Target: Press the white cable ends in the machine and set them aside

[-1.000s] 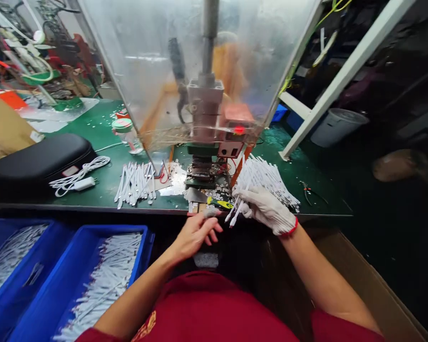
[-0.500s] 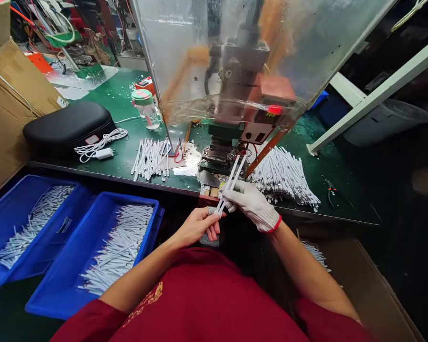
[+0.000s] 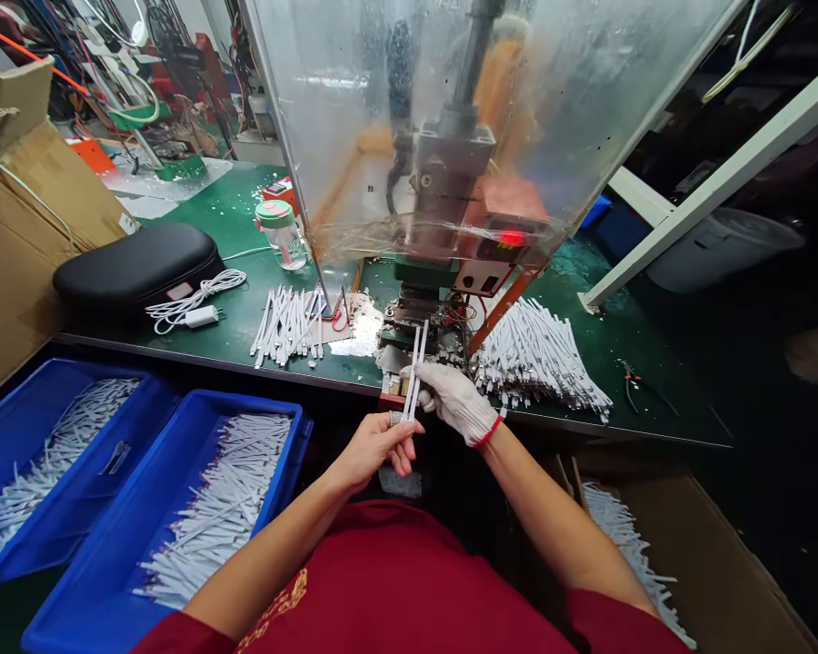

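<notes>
Strips (image 3: 423,350), two of them, white and narrow, stand pinched by their lower ends between the thumb and fingers of the bare left hand (image 3: 374,447). Farther up their length the gloved right hand (image 3: 455,400) meets them with its fingertips; whether it pinches them or only steadies them, I cannot tell. Ahead of the grip, the upper ends overlap a dark press block (image 3: 415,311), and contact there is hard to make out. Above that, a smudged clear shield (image 3: 341,91) blurs the upper machinery. Right of the grip lies a large strip pile (image 3: 538,354), individual pieces lost in the overlap; a smaller pile (image 3: 287,322) lies to its left. Lower left of the grip, the left forearm hides part of a blue bin (image 3: 113,563). Lower right, a cardboard box (image 3: 709,536) runs off the view.
</notes>
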Motion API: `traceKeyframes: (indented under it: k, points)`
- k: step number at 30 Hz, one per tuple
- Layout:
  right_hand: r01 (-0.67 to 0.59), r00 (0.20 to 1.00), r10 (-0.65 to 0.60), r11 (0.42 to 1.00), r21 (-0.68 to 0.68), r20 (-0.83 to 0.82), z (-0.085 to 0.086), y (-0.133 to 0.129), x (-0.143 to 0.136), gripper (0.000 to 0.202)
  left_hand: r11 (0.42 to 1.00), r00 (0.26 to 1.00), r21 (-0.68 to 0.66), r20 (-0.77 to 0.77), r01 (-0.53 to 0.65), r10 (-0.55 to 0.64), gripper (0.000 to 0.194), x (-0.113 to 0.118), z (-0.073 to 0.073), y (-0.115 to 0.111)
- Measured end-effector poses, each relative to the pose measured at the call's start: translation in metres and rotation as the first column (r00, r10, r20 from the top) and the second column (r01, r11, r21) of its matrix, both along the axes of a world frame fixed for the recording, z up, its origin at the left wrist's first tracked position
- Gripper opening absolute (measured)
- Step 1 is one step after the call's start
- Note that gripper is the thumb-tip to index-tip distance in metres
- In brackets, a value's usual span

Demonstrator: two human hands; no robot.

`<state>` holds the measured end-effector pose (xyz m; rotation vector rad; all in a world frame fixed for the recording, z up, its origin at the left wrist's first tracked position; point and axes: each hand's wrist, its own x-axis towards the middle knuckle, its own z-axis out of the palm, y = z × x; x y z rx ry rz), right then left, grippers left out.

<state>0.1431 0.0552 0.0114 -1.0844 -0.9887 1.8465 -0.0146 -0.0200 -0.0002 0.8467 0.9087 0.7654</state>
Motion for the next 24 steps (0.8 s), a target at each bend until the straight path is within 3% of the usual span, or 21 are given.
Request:
traceKeyframes:
  k: [5, 13, 24]
  points:
    - [0.018, 0.998, -0.018, 1.000, 0.001, -0.054, -0.013, 0.008, -0.005, 0.035, 1.000, 1.000, -0.022, 0.021, -0.002, 0.002, 0.044, -0.001, -0.002, 0.006]
    - [0.114, 0.989, -0.122, 0.990, -0.085, -0.086, -0.011, 0.011, -0.012, 0.031, 0.998, 0.992, -0.024, -0.111, 0.049, -0.052, 0.052, 0.006, -0.002, 0.012]
    - [0.158, 0.986, -0.159, 0.987, -0.040, -0.046, -0.022, 0.014, -0.013, 0.032, 0.998, 0.993, -0.046, -0.110, 0.049, -0.054, 0.057, 0.008, -0.001, 0.013]
